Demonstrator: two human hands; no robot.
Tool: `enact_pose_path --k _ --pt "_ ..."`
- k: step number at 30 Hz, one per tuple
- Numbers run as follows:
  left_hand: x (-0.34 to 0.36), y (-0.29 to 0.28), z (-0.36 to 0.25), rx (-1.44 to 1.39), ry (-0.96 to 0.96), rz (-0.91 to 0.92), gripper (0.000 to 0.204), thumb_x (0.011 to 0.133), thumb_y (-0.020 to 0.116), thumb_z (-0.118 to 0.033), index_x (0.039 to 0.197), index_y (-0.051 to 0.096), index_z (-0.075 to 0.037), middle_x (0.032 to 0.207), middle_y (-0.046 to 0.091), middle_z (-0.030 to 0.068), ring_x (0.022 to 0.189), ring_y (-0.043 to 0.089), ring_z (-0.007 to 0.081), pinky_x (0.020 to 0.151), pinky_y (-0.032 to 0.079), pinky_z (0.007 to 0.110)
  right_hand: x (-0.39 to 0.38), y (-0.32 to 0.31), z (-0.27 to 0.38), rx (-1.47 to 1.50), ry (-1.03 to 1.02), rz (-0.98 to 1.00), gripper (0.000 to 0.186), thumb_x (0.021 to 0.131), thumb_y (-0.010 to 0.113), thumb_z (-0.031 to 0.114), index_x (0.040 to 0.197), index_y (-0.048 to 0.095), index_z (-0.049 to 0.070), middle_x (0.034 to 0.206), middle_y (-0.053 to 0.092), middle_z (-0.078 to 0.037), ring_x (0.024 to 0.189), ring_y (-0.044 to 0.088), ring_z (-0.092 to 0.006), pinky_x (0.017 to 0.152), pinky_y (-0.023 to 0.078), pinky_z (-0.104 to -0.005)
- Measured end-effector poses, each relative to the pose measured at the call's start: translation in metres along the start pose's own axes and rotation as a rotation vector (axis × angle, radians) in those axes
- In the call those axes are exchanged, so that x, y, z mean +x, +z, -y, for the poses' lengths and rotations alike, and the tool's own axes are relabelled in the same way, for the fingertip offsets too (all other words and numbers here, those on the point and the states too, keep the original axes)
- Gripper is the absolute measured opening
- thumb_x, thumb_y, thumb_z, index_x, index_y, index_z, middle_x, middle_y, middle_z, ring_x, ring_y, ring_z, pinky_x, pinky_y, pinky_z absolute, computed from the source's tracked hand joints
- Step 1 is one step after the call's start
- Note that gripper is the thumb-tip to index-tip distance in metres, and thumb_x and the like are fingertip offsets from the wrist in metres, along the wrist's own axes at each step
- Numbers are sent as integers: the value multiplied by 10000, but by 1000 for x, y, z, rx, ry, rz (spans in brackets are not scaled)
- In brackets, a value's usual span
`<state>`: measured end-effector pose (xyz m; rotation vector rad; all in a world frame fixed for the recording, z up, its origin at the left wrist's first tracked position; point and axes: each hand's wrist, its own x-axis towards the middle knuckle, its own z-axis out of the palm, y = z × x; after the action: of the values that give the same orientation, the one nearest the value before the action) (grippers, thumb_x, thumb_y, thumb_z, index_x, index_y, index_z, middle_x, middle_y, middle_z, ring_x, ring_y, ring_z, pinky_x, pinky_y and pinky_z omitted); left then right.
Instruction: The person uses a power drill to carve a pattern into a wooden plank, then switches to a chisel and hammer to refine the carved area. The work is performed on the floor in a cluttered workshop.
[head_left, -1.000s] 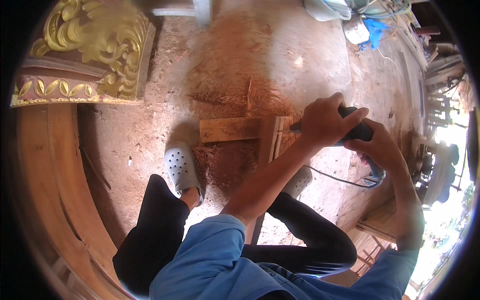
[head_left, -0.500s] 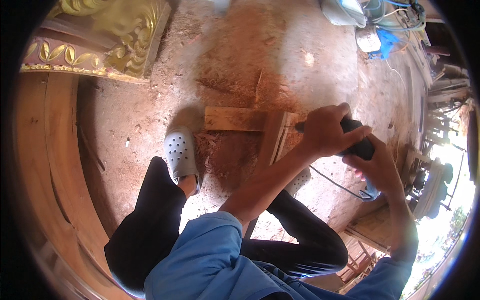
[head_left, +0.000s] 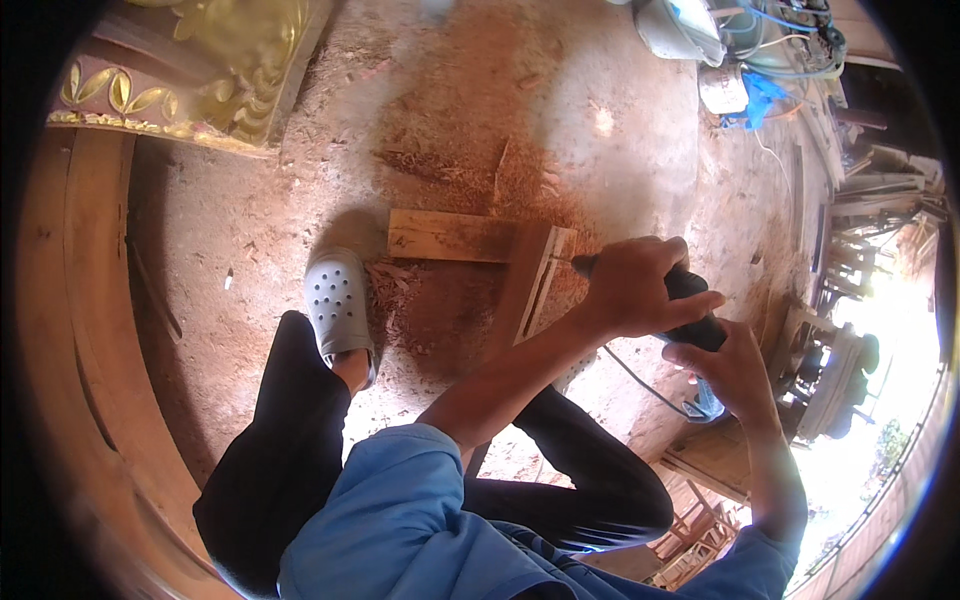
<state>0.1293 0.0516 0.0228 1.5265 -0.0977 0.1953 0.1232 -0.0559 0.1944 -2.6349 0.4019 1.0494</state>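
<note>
Both of my hands are wrapped round a black-bodied, corded power drill [head_left: 694,306]. My left hand [head_left: 640,287] closes over its front part from above. My right hand [head_left: 732,365] grips the rear, and a blue part shows below that hand. The drill's dark nose points left at the edge of an upright wooden beam [head_left: 522,290]; a thin bit seems to reach the beam, but its tip is too small to judge. A light groove or strip runs along the beam's edge. A short plank [head_left: 450,237] meets the beam at its far end.
A dark cord [head_left: 640,383] hangs below the drill. Sawdust and shavings cover the floor [head_left: 430,165]. Gold carved panelling [head_left: 215,75] and long timber boards [head_left: 100,300] stand at left. A bucket [head_left: 680,30], blue plastic [head_left: 762,98] and stacked wood [head_left: 880,190] lie at right.
The whole scene has shifted slightly left in view. Both hands keep their grip on the drill, which still points at the beam.
</note>
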Motion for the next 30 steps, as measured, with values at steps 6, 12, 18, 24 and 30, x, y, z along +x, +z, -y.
enact_pose_path --k 6,12,18,24,30 --pt "-4 -5 3 -10 9 2 572 754 780 -626 807 660 -69 685 636 114 649 665 290 623 514 430 4 8 -4 144 -64 44 439 810 890 281 1074 701 -15 811 690 -30 692 643 -106 607 529 -288" --pt "-9 -8 8 -34 -18 19 578 741 785 -632 803 661 -71 686 636 120 652 667 306 629 517 434 11 18 -12 197 -38 120 496 830 878 238 1183 621 4 807 664 -37 691 647 -100 602 544 -265" --pt "-14 -14 13 -22 -11 31 553 744 797 -601 802 656 -69 698 634 119 660 661 307 632 516 435 8 28 -6 38 0 46 580 794 895 257 1225 618 -16 886 708 -85 750 688 -156 669 562 -313" --pt "-31 -25 16 -68 124 32 529 752 792 -574 783 615 -77 685 595 102 641 631 309 611 497 437 -11 54 -2 40 7 -18 694 782 890 248 1365 586 28 1060 733 -143 957 712 -224 857 563 -374" --pt "-31 -28 13 -101 159 -6 545 761 769 -588 774 592 -72 679 586 106 647 625 320 627 496 445 -16 50 3 33 -100 -25 765 776 882 207 1438 543 29 1122 738 -168 1035 727 -242 910 569 -378"
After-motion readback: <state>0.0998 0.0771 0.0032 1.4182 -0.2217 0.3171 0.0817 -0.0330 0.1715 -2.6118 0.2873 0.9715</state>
